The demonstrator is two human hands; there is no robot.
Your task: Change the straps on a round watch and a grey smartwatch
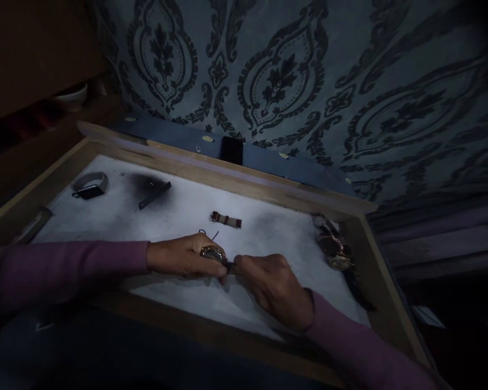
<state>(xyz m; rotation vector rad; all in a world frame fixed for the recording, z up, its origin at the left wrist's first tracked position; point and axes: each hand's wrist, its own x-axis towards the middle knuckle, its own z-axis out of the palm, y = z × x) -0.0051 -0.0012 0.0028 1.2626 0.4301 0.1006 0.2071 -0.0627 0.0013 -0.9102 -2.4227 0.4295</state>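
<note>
Over the white-lined tray [374,260], my left hand [183,255] is closed around a wristwatch [213,253] with a round, shiny-rimmed case, its thumb along the near edge. My right hand [270,279] is closed on a short, dark flat piece [230,266] that meets the watch's right side; whether it is the strap or a tool I cannot tell. Just beyond my hands lies a brown strap piece with a buckle [226,219]. A thin dark item with a small loop [209,234] lies by my left fingers, partly hidden.
A smartwatch [91,187] sits at the tray's left, near a dark narrow strip [154,196]. Several watches [335,249] lie along the right side. A black phone [231,150] rests behind the raised wooden rim. Patterned wallpaper [276,70] rises at the back.
</note>
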